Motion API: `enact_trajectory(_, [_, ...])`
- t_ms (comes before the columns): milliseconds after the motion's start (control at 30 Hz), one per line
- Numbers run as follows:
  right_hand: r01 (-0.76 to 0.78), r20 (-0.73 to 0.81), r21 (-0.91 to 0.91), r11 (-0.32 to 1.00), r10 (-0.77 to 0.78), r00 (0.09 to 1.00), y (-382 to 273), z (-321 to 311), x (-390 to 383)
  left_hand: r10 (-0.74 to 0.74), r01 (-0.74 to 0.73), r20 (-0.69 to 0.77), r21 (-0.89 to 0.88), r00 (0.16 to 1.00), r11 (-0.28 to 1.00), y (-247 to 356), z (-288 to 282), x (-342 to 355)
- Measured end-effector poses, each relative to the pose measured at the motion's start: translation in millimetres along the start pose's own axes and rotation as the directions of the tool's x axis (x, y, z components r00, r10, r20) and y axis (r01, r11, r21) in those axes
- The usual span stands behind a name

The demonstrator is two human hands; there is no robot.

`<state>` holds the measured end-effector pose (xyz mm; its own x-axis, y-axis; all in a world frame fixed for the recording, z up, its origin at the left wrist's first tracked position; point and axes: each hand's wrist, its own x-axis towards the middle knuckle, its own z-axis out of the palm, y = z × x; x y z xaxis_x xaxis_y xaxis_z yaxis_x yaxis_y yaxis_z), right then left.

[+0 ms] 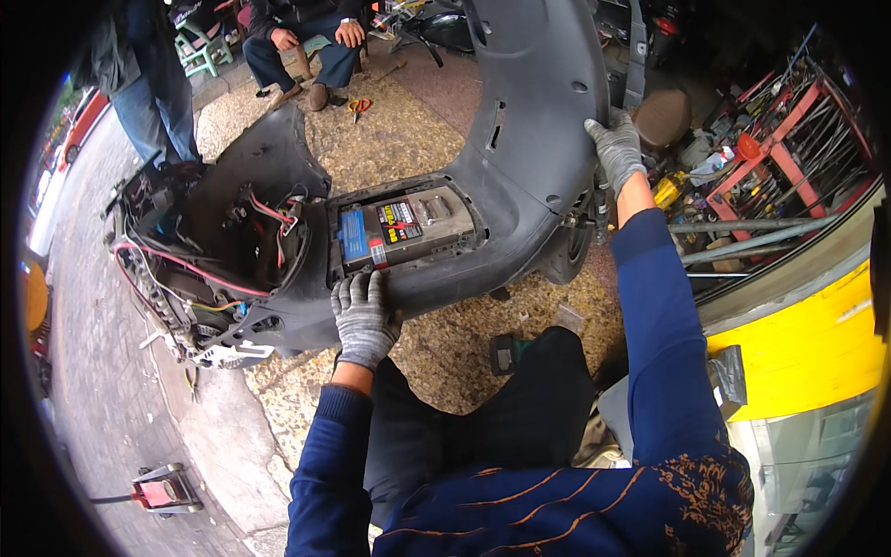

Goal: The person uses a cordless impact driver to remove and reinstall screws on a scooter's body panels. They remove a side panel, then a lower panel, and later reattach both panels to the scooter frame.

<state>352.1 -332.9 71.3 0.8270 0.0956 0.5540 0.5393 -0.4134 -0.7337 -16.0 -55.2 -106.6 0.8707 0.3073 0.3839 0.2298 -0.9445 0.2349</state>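
Note:
A partly stripped scooter with a dark grey body shell (436,292) lies across the view in front of me. Its open floor compartment holds a silver battery box (434,212) with blue and black labels. My left hand (364,320), in a grey knit glove, rests on the shell's near side with fingers stretched toward the compartment edge. At the right, my right hand (615,148), gloved the same way, has its fingers round the edge of the tall front panel (534,102); its fingertips are partly hidden. Red and white wires (271,215) show in the exposed rear section.
Two people are beyond the scooter, one seated (311,46), one standing (153,93). Red-handled pliers (357,108) lie on the floor near them. A red rack (780,153) full of tools stands at right. A red floor jack (162,492) sits lower left. A dark green box (506,355) lies near my knees.

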Motion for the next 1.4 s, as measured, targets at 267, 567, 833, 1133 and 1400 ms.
enact_trajectory(267, [-0.062,0.083,-0.048,0.997,0.066,0.994,11.6,-1.6,3.0,0.034,-0.034,-0.004,0.001,0.999,0.999,-6.6,4.8,0.7])
enact_trajectory(567, [0.009,0.125,-0.276,0.961,0.026,0.992,-2.0,-0.5,-10.8,-0.243,0.220,-0.268,-0.113,0.932,0.969,-35.6,-10.0,-29.5])
enact_trajectory(833, [0.580,0.437,-0.306,0.755,-0.430,0.790,-56.3,94.2,-179.2,-0.887,0.578,-0.208,-0.694,0.412,0.431,-129.9,-5.6,-80.8])
enact_trajectory(1133, [0.503,0.785,-0.314,0.805,-0.078,0.614,-57.8,168.8,-281.6,-0.908,0.451,-0.016,-0.864,0.419,0.224,-137.7,20.2,-119.8])
enact_trajectory(1400, [0.542,0.808,-0.227,0.809,-0.154,0.569,-51.9,175.5,-270.7,-0.957,0.399,0.015,-0.911,0.290,0.107,-169.6,23.8,-141.1])
